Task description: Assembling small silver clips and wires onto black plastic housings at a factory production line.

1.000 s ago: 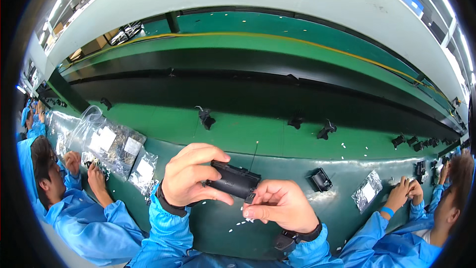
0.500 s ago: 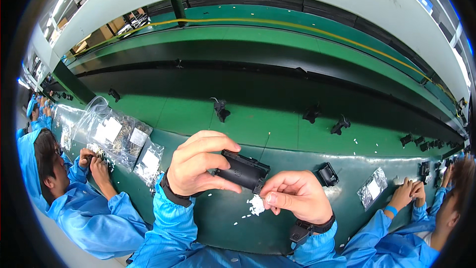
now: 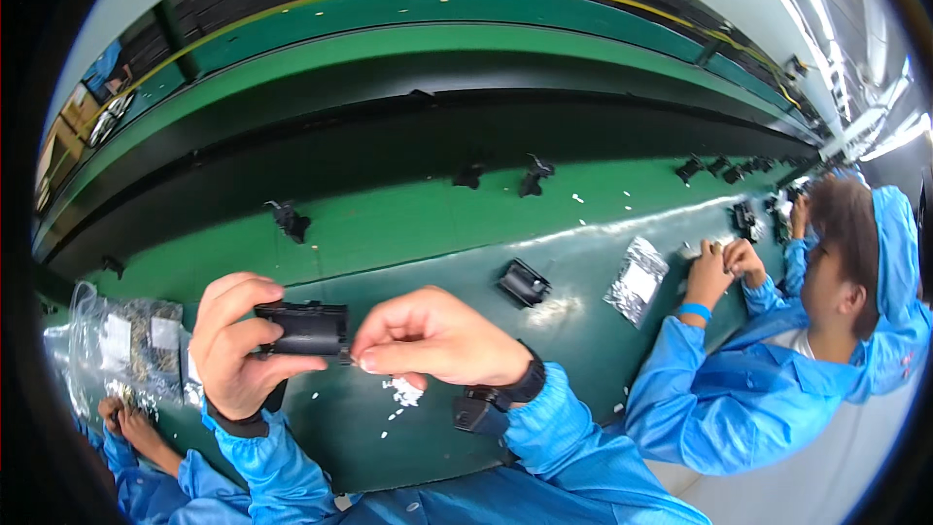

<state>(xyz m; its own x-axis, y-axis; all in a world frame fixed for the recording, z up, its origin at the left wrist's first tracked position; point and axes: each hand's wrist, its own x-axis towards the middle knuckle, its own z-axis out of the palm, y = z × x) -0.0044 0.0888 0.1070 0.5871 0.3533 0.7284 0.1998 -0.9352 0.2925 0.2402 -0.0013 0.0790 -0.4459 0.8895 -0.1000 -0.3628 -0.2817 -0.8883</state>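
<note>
My left hand (image 3: pixel 233 345) grips a black plastic housing (image 3: pixel 309 329) by its left end, thumb below and fingers above. The housing has a rounded, half-cylinder body and lies nearly level above the table. At its right end, my right hand (image 3: pixel 437 335) pinches with thumb and forefinger against the corner. Whatever is between those fingertips is too small or hidden to make out. Just below the right fingers, a little pile of small white pieces (image 3: pixel 403 393) lies on the dark green table, partly covered by the hand.
Another black housing (image 3: pixel 525 282) rests on the table, left of a silvery bag (image 3: pixel 637 282) with a white label. Bulging clear bags of small parts (image 3: pixel 146 345) sit at the left. Black parts (image 3: pixel 290 221) lie along the green belt (image 3: pixel 389 233). Co-workers in blue sit on both sides.
My view has swung to the right, so the belt and table things sit further left. The housing has gone from slanted to nearly level. Both hands keep their hold at its ends.
</note>
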